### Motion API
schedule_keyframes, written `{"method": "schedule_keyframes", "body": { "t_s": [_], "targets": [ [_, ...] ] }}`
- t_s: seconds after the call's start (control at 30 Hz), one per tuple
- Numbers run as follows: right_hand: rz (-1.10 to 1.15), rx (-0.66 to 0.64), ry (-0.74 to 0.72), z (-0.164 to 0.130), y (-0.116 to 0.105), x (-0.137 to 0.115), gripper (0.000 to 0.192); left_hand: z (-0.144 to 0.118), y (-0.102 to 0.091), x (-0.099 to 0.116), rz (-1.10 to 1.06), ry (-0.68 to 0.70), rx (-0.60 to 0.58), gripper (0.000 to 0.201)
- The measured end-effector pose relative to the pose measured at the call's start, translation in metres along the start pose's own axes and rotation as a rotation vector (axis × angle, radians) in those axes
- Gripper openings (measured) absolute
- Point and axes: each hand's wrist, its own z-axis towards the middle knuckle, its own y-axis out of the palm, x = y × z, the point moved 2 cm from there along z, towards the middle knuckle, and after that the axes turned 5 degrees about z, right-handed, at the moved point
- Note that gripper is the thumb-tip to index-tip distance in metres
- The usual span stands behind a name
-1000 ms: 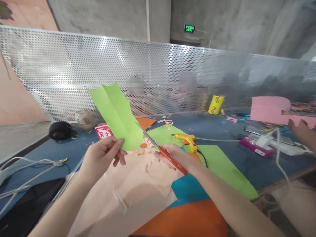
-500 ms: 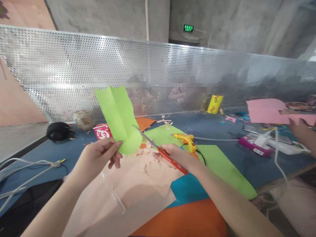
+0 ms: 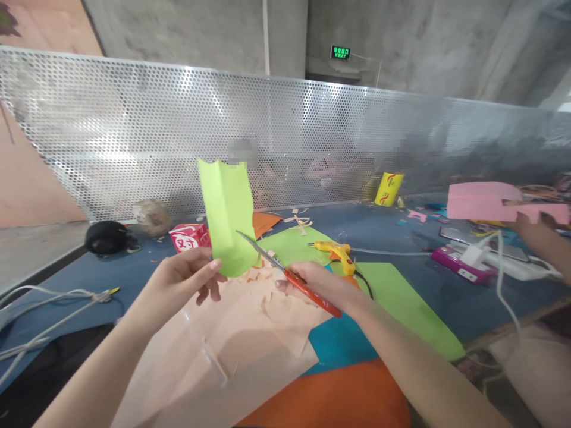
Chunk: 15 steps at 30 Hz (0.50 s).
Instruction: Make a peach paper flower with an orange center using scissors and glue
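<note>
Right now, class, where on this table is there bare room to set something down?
Bare blue table lies between the red box and the white cables, and between the glue gun and the yellow can. Paper sheets crowd the middle.

Bare concrete walls (image 3: 401,41), green exit sign (image 3: 341,52), perforated metal screen (image 3: 134,131), blue tabletop (image 3: 401,238)

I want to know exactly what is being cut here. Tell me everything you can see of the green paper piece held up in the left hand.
The green paper piece is a lime strip of thin craft paper with a lengthwise fold crease, a notched top edge and a rounded bottom. It stands nearly upright above the table. The left hand pinches its lower left corner. The scissors, held in the right hand, meet its lower right edge with the blades slightly parted.
</note>
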Motion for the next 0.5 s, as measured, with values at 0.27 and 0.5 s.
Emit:
{"method": "schedule_keyframes", "body": {
  "t_s": [0.27,0.5],
  "targets": [
    [0.053,-0.003,-0.018,0.0,0.002,-0.001,0.033,0.006,0.026,-0.007,-0.207,-0.063,-0.1,0.037],
    [0.047,0.02,-0.008,0.001,0.002,0.0,0.028,-0.002,0.019,0.009,0.068,0.001,-0.144,0.037]
  ]
}}
